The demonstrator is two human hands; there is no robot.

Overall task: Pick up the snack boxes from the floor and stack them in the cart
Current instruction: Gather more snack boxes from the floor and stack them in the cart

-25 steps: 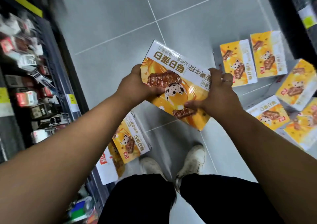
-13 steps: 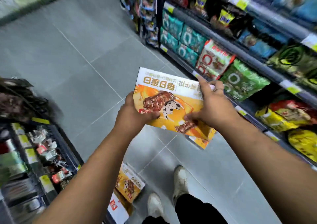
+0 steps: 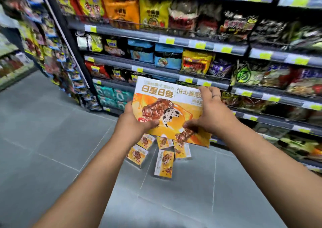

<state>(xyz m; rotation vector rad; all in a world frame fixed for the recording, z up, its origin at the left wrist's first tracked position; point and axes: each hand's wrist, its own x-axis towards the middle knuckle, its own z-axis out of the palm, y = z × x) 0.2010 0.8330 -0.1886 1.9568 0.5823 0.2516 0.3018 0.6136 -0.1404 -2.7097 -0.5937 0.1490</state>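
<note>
A person is holding a flat orange snack box [image 3: 171,111] in a shop aisle, the left hand [image 3: 135,121] and the right hand [image 3: 211,113] gripping opposite edges, thumbs curling over its face. Five more boxes [image 3: 163,163] are lying on the grey floor [image 3: 52,140] below. The glossy box is looking light, stiff, perhaps slippery; gripping by the side edges seems best.

Your snack box [image 3: 171,105]: orange-yellow face, white top band, orange lettering, brown chunks, white egg with black speckles. Boxes on floor [image 3: 164,163]: same orange and white. Floor [image 3: 52,140]: grey tiles, pale grout lines. Shelf rails [image 3: 122,33]: grey, yellow price tags [image 3: 170,40]. You see orange bag [image 3: 122,11], blue bags [image 3: 168,56].
</note>
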